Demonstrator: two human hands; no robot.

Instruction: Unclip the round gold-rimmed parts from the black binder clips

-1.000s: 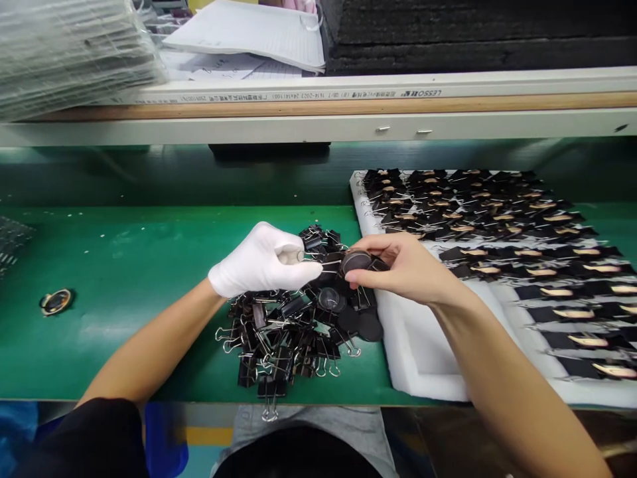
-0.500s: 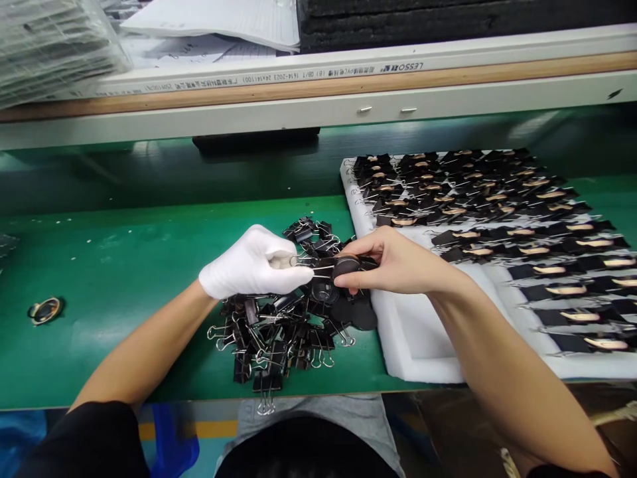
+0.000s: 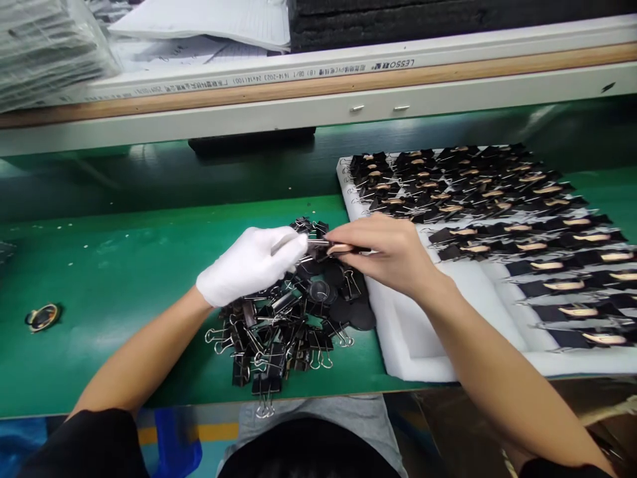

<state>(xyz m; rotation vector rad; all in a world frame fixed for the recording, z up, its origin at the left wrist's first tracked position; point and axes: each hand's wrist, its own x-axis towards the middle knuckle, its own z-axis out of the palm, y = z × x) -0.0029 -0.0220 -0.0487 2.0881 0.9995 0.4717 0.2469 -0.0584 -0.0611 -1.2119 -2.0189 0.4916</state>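
My left hand (image 3: 253, 262), in a white glove, pinches the silver wire handles of a binder clip (image 3: 318, 243) above the pile. Bare fingers of my right hand (image 3: 391, 247) close on a thin black round piece (image 3: 344, 248) with a tan edge, seen nearly edge-on at the clip. How far the clip's jaws reach over it is hidden by the fingers. Below both hands lies a heap of black binder clips (image 3: 271, 348). Flat black discs (image 3: 359, 315) and a clear round part (image 3: 320, 291) rest at its right side.
A white foam tray (image 3: 398, 362) at right holds rows of clipped black-and-tan pieces (image 3: 567, 285). A small round tan-edged part (image 3: 42, 318) lies far left on the green table (image 3: 124, 279). A shelf edge (image 3: 199, 99) with papers (image 3: 209, 20) crosses behind.
Both hands have risen slightly away from me. The round piece has turned from showing its black face to nearly edge-on, and more of the discs and clear part below shows.
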